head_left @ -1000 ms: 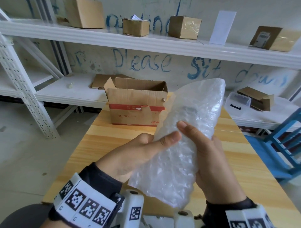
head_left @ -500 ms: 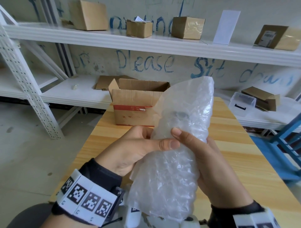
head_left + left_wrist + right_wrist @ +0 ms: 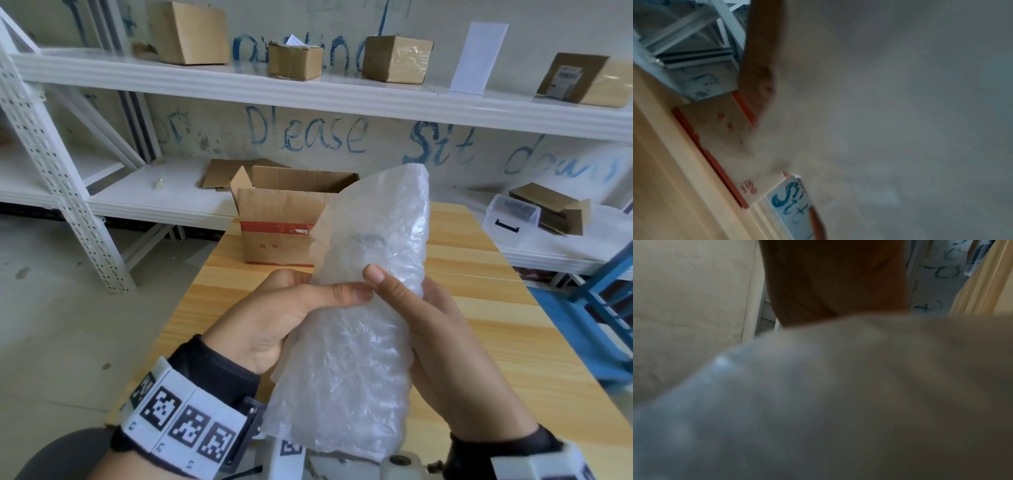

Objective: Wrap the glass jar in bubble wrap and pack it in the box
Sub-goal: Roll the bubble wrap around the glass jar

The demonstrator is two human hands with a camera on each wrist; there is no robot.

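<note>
A tall bundle of clear bubble wrap (image 3: 359, 325) is held upright above the wooden table (image 3: 479, 342). A dark blur high inside it is all that shows of the jar (image 3: 371, 241). My left hand (image 3: 291, 311) grips the bundle from the left, thumb laid across its front. My right hand (image 3: 442, 342) grips it from the right, thumb pressed on the front beside the left thumb. The open cardboard box (image 3: 281, 219) with a red stripe stands behind it on the table's far end. Both wrist views are filled by blurred bubble wrap (image 3: 900, 113) (image 3: 818, 402).
White metal shelving (image 3: 308, 85) runs along the wall behind, carrying several cardboard boxes. A clear plastic bin (image 3: 512, 219) and a folded carton sit on the lower shelf at right. A blue chair frame (image 3: 603, 294) stands right of the table. The grey floor lies to the left.
The wrapped bundle has tilted more upright and shifted slightly left, covering the box's right corner. Both hands keep their grip with the thumbs close together.
</note>
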